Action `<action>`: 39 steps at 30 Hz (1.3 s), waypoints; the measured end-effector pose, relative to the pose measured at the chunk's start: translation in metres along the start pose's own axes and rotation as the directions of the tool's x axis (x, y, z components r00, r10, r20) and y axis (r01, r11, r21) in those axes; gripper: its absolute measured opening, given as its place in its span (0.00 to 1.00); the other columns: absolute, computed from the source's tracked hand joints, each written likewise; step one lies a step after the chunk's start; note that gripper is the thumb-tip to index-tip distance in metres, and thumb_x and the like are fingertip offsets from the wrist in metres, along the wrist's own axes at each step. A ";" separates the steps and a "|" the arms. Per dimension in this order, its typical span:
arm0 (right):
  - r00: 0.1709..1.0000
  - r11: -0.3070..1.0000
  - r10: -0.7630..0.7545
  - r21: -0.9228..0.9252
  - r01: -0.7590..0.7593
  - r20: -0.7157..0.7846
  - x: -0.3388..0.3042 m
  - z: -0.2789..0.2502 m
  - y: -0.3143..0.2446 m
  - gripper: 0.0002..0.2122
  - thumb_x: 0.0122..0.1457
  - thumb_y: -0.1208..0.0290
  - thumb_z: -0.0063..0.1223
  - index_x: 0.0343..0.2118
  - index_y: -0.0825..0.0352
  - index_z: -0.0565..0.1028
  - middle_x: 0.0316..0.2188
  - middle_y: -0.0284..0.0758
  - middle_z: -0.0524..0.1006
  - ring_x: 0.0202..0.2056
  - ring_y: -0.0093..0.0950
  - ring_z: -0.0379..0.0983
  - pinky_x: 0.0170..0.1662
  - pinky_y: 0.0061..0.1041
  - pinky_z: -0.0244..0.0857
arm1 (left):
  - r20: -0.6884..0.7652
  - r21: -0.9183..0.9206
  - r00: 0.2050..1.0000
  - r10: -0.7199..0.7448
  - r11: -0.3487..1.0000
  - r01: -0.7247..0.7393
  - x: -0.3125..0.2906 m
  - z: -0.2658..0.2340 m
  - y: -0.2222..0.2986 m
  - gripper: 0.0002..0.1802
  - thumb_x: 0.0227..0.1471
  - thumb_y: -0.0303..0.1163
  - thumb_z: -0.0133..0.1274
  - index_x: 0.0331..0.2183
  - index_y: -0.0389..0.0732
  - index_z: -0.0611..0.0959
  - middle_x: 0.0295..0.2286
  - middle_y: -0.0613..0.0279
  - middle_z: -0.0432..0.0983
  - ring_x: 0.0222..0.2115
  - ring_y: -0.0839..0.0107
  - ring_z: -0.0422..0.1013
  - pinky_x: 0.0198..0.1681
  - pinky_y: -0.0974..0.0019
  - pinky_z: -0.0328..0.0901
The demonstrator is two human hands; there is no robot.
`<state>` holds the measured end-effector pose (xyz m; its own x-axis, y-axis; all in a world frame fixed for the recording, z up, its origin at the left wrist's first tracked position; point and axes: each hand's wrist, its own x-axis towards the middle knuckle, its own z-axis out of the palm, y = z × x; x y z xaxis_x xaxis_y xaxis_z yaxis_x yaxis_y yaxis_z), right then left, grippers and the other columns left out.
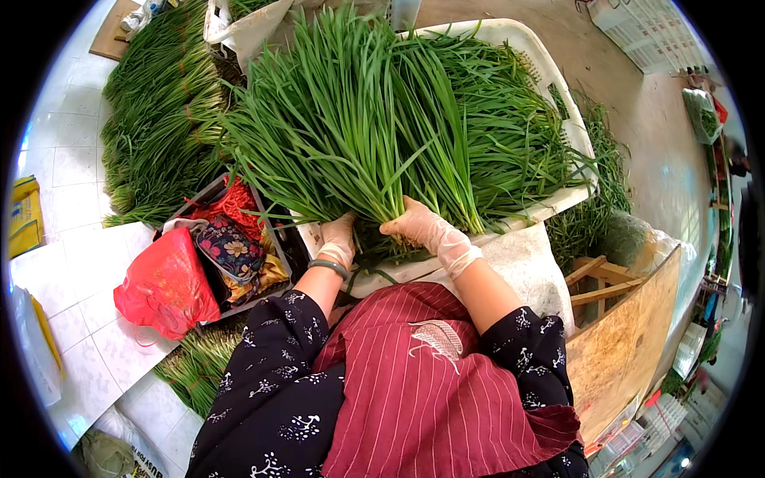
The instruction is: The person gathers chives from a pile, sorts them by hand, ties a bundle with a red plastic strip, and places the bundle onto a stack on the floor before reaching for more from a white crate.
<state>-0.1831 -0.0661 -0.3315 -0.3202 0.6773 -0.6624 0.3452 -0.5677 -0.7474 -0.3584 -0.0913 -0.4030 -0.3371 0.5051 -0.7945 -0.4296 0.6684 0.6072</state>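
A large bunch of long green garlic chives (339, 127) lies across the near left of a white plastic basket (588, 151), with its leaves fanned out away from me. My right hand (424, 229), in a thin pale glove, is closed round the stem ends, thumb on top. My left hand (339, 240), gloved too and with a dark bangle above it, grips the bunch's left side low down; its fingers are mostly hidden under the leaves. More loose garlic chives (510, 119) fill the basket to the right of the bunch.
Tied bundles of chives (163, 103) are stacked on the left. Closer in stands a dark crate (280, 239) holding red ties and a flowered pouch (229, 248), beside a red plastic bag (169, 284). A wooden board (625, 342) rises at right, near loose greens (602, 159).
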 end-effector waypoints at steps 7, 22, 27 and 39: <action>0.980 0.920 0.025 0.378 -0.100 0.199 -0.028 -0.041 -0.026 0.24 0.42 0.71 0.61 0.43 0.73 0.68 0.35 0.37 0.75 0.35 0.24 0.70 0.40 0.22 0.65 | 0.230 0.033 0.950 -0.210 0.977 0.208 -0.071 -0.023 0.060 0.11 0.49 0.27 0.50 0.34 0.29 0.74 0.28 0.51 0.75 0.26 0.61 0.74 0.30 0.63 0.72; 0.998 0.998 -0.052 -0.027 0.053 0.031 -0.033 0.022 -0.059 0.45 0.30 0.56 0.72 0.50 0.73 0.57 0.41 0.42 0.71 0.42 0.31 0.68 0.47 0.25 0.61 | 0.575 -0.131 0.764 -0.292 0.889 0.438 -0.093 -0.006 0.059 0.19 0.56 0.35 0.36 0.46 0.34 0.66 0.43 0.51 0.66 0.42 0.58 0.66 0.48 0.54 0.62; 0.993 0.963 -0.115 -0.248 0.104 -0.031 -0.028 0.023 -0.054 0.47 0.23 0.59 0.71 0.48 0.74 0.56 0.40 0.46 0.71 0.42 0.37 0.69 0.46 0.28 0.63 | 0.659 -0.209 0.695 -0.288 0.817 0.537 -0.097 -0.001 0.061 0.23 0.53 0.40 0.37 0.48 0.36 0.65 0.46 0.50 0.64 0.47 0.54 0.61 0.52 0.49 0.55; 0.960 0.987 -0.100 -0.095 0.129 0.262 -0.028 -0.060 -0.103 0.16 0.38 0.77 0.59 0.34 0.71 0.74 0.27 0.32 0.76 0.28 0.22 0.69 0.34 0.20 0.64 | 0.630 0.211 0.710 -0.316 0.949 0.234 -0.063 -0.050 0.068 0.24 0.51 0.39 0.47 0.47 0.37 0.69 0.46 0.53 0.67 0.46 0.61 0.64 0.49 0.59 0.58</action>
<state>-0.1570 0.0017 -0.2329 -0.5732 0.5843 -0.5744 0.3832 -0.4285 -0.8183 -0.4084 -0.1051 -0.3116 0.4242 0.4915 -0.7606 -0.3095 0.8680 0.3883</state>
